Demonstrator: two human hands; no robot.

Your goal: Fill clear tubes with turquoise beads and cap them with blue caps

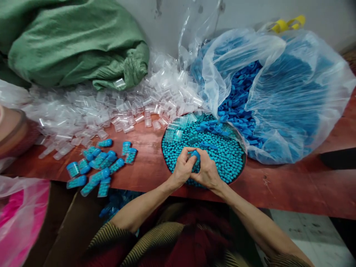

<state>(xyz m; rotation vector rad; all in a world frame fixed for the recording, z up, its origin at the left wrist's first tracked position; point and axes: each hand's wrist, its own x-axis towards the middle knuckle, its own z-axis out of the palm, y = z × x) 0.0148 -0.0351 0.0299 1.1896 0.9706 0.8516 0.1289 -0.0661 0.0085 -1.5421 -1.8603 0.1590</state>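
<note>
My left hand [181, 168] and my right hand [208, 171] meet over a round basin of small blue beads [228, 159]. Between the closed fingers of both hands is a small bottle with a blue cap [196, 154]; most of its body is hidden. Some clear empty bottles [175, 129] and several loose blue caps [213, 127] lie on top of the beads. Left of the basin, capped bottles filled with beads [103, 160] lie in a loose group on the reddish table [144, 152].
A long heap of clear empty bottles [91, 111] runs along the table's back, below a green cloth bundle [78, 44]. At the right stands an open plastic bag [294, 92] of blue caps [241, 100]. A pink bag [25, 218] is at the lower left.
</note>
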